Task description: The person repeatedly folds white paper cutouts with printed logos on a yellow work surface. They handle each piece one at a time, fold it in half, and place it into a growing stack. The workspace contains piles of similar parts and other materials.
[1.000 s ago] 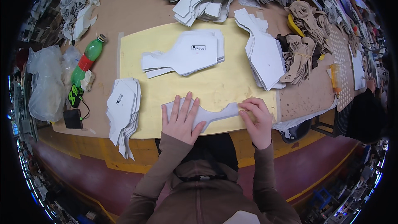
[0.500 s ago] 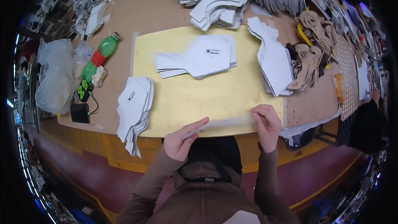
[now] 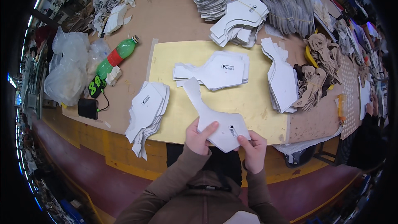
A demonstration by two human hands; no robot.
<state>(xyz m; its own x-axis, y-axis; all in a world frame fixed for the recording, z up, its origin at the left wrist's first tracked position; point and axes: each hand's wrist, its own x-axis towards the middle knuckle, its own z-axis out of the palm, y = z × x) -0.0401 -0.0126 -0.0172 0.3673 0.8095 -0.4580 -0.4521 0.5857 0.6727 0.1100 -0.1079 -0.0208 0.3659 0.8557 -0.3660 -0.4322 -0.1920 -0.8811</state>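
Note:
Both my hands hold a white cut-out piece (image 3: 215, 120) with a narrow neck, a wide end and a small printed mark, face up over the front edge of the yellow sheet (image 3: 178, 126). My left hand (image 3: 200, 136) grips its lower left edge, thumb on top. At its right corner, my right hand (image 3: 254, 151) pinches it with thumb above and fingers below. Just beyond lies a pile of similar white pieces (image 3: 219, 71). Another fanned pile (image 3: 146, 103) is to the left, overhanging the table edge. A third white pile (image 3: 282, 81) lies at the right.
Banded white pieces (image 3: 238, 18) and grey strips (image 3: 286, 6) are stacked at the back. On the left are a green bottle (image 3: 118, 56), plastic bags (image 3: 66, 70) and a black power bank (image 3: 88, 108). Beige strap bundles (image 3: 311, 83) and an orange-yellow tool (image 3: 342, 105) lie right.
The held piece was blurred and nearly edge-on; now its printed face shows. My right hand has come lower and closer to my left. The whole view has shifted slightly.

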